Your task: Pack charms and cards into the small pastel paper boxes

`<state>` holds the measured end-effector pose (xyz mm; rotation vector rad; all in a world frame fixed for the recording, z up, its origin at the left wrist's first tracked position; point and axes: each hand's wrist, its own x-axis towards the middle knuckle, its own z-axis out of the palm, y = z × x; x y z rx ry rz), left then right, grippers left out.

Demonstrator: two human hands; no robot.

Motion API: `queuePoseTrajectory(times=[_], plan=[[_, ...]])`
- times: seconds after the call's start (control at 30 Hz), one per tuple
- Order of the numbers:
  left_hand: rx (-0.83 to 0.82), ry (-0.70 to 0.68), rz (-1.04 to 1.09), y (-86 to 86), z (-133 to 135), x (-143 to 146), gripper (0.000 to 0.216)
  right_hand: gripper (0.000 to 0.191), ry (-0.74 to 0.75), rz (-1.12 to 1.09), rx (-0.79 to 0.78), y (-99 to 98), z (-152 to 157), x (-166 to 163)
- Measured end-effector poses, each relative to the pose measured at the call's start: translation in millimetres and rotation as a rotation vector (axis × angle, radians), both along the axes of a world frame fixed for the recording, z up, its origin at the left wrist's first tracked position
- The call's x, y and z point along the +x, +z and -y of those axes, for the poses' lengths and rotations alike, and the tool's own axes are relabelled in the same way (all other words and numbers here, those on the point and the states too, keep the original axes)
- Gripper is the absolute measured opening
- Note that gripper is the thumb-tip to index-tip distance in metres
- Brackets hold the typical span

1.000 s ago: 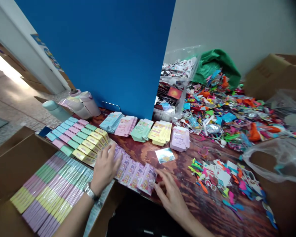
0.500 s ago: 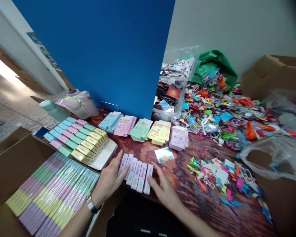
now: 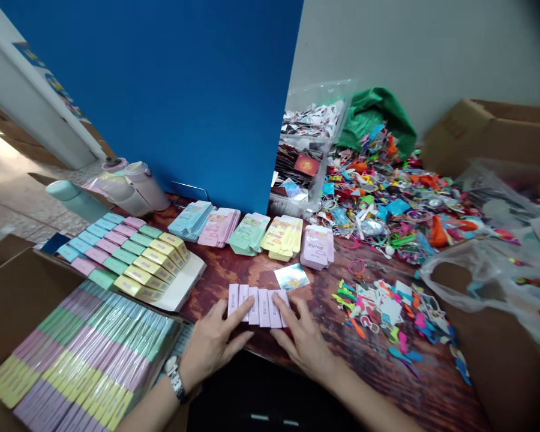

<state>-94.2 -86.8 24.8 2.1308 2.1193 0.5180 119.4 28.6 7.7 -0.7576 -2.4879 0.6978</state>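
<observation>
Row of lilac boxes (image 3: 263,307), six by my count, lies side by side at lower centre of the frame on a reddish-brown table (image 3: 360,375). Upturned narrow faces bear dark purple lettering; from where I stand, too small to read. Left hand (image 3: 213,342), with a wristwatch (image 3: 175,378) behind it, has its index finger laid on the row and its thumb apart, nearer the table edge. Right hand (image 3: 308,345) touches the row's right end with bent fingers. Neither is clenched; whether either grasps the boxes or only rests against them, I cannot tell. Just above the row, right of centre: shiny card (image 3: 292,276). Across mid-frame, printed cartons in stacks, left to right: blue stack (image 3: 191,219), pink stack (image 3: 219,227), green stack (image 3: 249,234), yellow stack (image 3: 282,236), lilac stack (image 3: 315,246). Each top carton carries a printed title and the colour of its stack; wording not legible to me. Left of centre, a white tray (image 3: 191,279) bears blue, pink, green and yellow boxes, with labels too small to read. Lower left: clear-wrapped packs (image 3: 85,354) in a cardboard box (image 3: 27,288). Right side: small heap (image 3: 387,312) of coloured pieces, larger mound (image 3: 378,198) beyond. Upper right: brown carton (image 3: 481,132), faint marks on its side, unreadable.
</observation>
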Motion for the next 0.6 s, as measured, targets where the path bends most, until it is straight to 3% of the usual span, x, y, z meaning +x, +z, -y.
queuePoseTrajectory(times=[0.23, 0.4, 0.5, 0.6], plan=[[0.058, 0.012, 0.031, -1.3, 0.2, 5.4, 0.063, 0.059, -0.036, 0.019, -0.037, 2.3, 1.9, -5.0], [0.132, 0.106, 0.006, -6.4, 0.0, 16.4, 0.054, 0.055, -0.049, 0.022, -0.072, 9.5, 0.0, -4.4], [0.158, 0.158, 0.139, 2.7, -1.2, 17.1, 0.057, 0.053, -0.003, 0.062, -0.150, 26.2, -14.1, -3.4], [0.015, 0.243, 0.286, 15.9, -9.3, 11.8, 0.067, 0.051, 0.085, 0.126, -0.218, 41.0, -36.3, -11.5]])
